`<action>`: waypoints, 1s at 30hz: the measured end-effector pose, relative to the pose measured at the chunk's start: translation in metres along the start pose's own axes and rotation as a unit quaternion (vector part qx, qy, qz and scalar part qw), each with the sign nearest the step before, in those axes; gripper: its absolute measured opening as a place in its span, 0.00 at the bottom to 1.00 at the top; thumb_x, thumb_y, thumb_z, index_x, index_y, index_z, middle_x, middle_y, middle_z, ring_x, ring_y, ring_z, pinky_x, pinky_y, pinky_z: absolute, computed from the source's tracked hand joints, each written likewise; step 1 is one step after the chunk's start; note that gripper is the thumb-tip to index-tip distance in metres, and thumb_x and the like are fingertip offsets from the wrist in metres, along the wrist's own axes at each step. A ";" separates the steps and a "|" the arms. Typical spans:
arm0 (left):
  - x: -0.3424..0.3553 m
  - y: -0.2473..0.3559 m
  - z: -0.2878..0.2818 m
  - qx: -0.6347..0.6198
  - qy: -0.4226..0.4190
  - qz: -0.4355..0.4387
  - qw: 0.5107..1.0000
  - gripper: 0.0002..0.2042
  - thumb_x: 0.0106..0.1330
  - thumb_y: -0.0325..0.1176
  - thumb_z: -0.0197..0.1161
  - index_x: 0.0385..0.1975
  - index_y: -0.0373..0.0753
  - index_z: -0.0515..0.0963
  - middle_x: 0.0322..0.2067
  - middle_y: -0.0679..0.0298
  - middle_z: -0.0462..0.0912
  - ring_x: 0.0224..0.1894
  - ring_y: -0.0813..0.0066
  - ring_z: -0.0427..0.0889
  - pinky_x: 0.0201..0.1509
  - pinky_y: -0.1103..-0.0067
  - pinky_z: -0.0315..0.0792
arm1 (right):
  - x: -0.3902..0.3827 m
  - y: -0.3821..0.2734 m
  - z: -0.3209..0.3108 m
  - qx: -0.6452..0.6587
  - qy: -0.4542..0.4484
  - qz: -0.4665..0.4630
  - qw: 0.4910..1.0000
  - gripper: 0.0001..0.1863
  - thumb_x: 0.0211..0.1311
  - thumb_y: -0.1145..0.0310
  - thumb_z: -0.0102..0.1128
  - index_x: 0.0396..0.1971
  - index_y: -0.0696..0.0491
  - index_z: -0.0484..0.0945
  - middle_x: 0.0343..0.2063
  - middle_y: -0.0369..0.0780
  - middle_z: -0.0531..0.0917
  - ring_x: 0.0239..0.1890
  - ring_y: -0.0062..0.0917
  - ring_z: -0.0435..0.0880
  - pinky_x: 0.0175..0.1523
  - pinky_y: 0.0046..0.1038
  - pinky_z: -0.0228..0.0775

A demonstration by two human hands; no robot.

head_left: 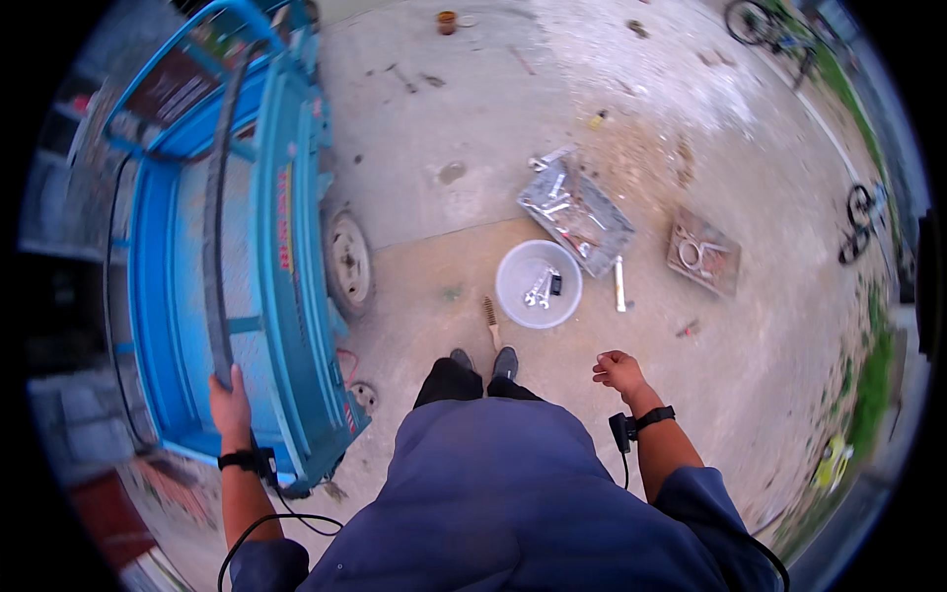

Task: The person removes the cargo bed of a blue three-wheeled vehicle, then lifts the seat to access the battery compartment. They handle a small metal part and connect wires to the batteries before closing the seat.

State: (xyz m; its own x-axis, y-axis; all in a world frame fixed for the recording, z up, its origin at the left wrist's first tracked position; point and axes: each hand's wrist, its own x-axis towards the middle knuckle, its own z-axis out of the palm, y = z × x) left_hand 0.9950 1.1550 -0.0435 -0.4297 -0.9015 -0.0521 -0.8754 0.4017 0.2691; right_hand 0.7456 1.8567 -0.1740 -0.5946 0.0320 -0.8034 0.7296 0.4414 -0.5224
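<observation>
Dusty outdoor concrete (424,168) spreads beneath a blue cargo cart (296,326); above its bed (187,296) runs a long dark bar (214,227), fingers of the left hand (232,403) wrapped around its near end. The right hand (619,371), part-curled, hangs empty over the ground.

On my feed I see one long, narrow, dark-grey bar (213,217), running lengthwise over the open bed of a blue metal cart (279,326), near end gripped in the left hand (230,407); I can't tell its material.
</observation>
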 end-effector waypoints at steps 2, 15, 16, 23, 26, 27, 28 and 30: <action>-0.008 0.019 -0.012 0.002 -0.001 -0.020 1.000 0.28 0.69 0.55 0.57 0.52 0.31 0.73 0.42 0.43 0.82 0.46 0.44 0.81 0.49 0.62 0.73 | 0.017 -0.033 0.004 -0.028 -0.032 -0.011 0.999 0.17 0.68 0.59 0.56 0.49 0.55 0.76 0.38 0.41 0.85 0.33 0.26 0.87 0.37 0.25 0.74; -0.020 0.053 -0.038 -0.125 -0.022 -0.017 0.992 0.21 0.73 0.48 0.54 0.47 0.31 0.72 0.26 0.59 0.76 0.27 0.69 0.74 0.31 0.72 0.70 | 0.128 -0.271 0.119 -0.115 -0.123 -0.074 0.983 0.19 0.66 0.56 0.59 0.46 0.57 0.79 0.36 0.41 0.86 0.33 0.26 0.88 0.33 0.25 0.74; -0.018 0.061 -0.040 -0.159 -0.050 -0.061 0.984 0.20 0.74 0.47 0.53 0.44 0.32 0.72 0.26 0.60 0.76 0.28 0.70 0.74 0.33 0.73 0.70 | 0.133 -0.286 0.128 -0.116 -0.118 -0.083 0.983 0.20 0.65 0.57 0.59 0.46 0.61 0.79 0.36 0.43 0.86 0.32 0.28 0.88 0.36 0.27 0.76; 0.098 0.152 -0.052 -0.249 -0.015 -0.036 0.968 0.19 0.76 0.44 0.49 0.48 0.31 0.72 0.34 0.55 0.79 0.38 0.67 0.77 0.47 0.73 0.71 | 0.193 -0.409 0.213 -0.119 -0.166 -0.155 0.967 0.24 0.65 0.54 0.58 0.44 0.63 0.79 0.35 0.45 0.86 0.31 0.29 0.87 0.39 0.29 0.78; 0.170 0.227 -0.050 -0.216 -0.011 0.044 0.975 0.18 0.77 0.39 0.48 0.53 0.29 0.71 0.45 0.48 0.78 0.48 0.59 0.76 0.57 0.70 0.68 | 0.203 -0.480 0.256 -0.168 -0.206 -0.181 0.947 0.24 0.66 0.52 0.58 0.43 0.61 0.80 0.33 0.42 0.86 0.31 0.27 0.87 0.38 0.29 0.77; 0.193 0.252 -0.047 -0.206 0.000 0.071 0.976 0.17 0.76 0.38 0.48 0.53 0.28 0.71 0.46 0.48 0.77 0.49 0.58 0.76 0.57 0.69 0.68 | 0.205 -0.502 0.267 -0.178 -0.211 -0.184 0.943 0.24 0.66 0.51 0.58 0.42 0.61 0.80 0.32 0.42 0.85 0.31 0.26 0.86 0.37 0.28 0.77; 0.215 0.274 -0.047 -0.191 -0.006 0.090 0.977 0.18 0.76 0.37 0.49 0.54 0.27 0.70 0.49 0.47 0.76 0.51 0.56 0.76 0.59 0.68 0.67 | 0.210 -0.523 0.280 -0.190 -0.224 -0.188 0.937 0.24 0.66 0.51 0.58 0.42 0.61 0.80 0.32 0.41 0.85 0.30 0.25 0.86 0.37 0.28 0.77; 0.259 0.309 -0.040 -0.186 -0.018 0.105 0.977 0.21 0.75 0.38 0.51 0.59 0.27 0.67 0.53 0.45 0.74 0.55 0.53 0.75 0.61 0.68 0.66 | 0.229 -0.562 0.308 -0.182 -0.243 -0.194 0.933 0.24 0.66 0.50 0.58 0.42 0.60 0.80 0.32 0.41 0.85 0.30 0.24 0.85 0.37 0.28 0.77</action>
State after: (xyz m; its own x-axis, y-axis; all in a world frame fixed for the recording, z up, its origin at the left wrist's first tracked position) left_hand 0.6225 1.0394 0.0649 -0.6047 -0.7964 0.0105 -0.6286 0.4852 0.6078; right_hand 0.3035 1.3393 -0.1521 -0.5016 -0.5648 -0.6553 0.2759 0.6135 -0.7399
